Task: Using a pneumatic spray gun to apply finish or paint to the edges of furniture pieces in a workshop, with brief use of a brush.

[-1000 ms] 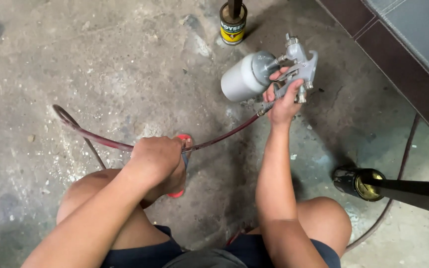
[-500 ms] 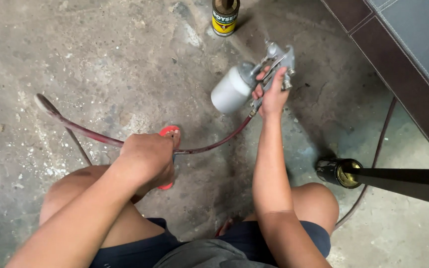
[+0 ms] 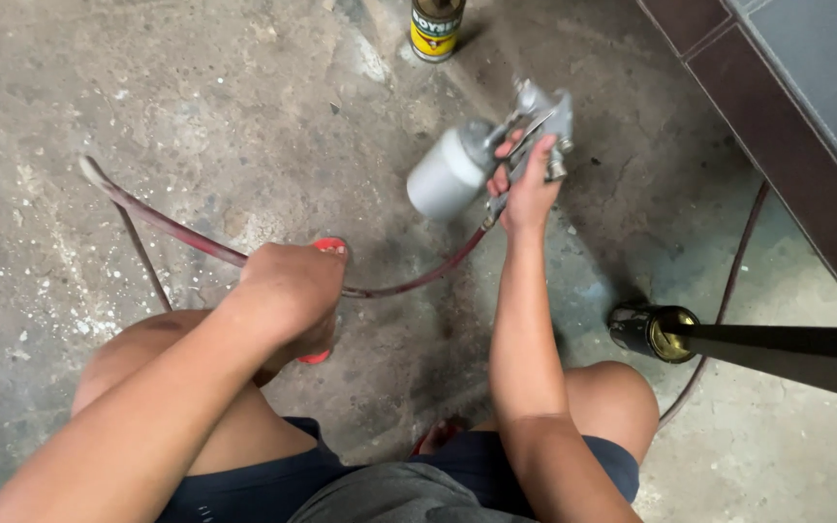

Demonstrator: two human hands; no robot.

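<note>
The person crouches over a stained concrete floor (image 3: 196,107), bare knees wide apart. The right hand (image 3: 527,186) grips the handle of a silver spray gun (image 3: 535,121), the fingers (image 3: 508,147) wrapped around it and curled onto the trigger; the gun is held above the floor, tilted, with its pale grey cup (image 3: 446,172) leaning to the left. A dark red hose (image 3: 176,232) runs from under the gun's handle, dips in a curve past the left hand (image 3: 291,291) and trails away to the left across the floor. The left hand is closed in a fist around a red-handled tool (image 3: 326,247), whose ends show above and below the fingers. A yellow and black can (image 3: 436,29) stands at the top, well apart from the gun. A black can with a stick in it (image 3: 646,329) stands by the right knee.
</note>
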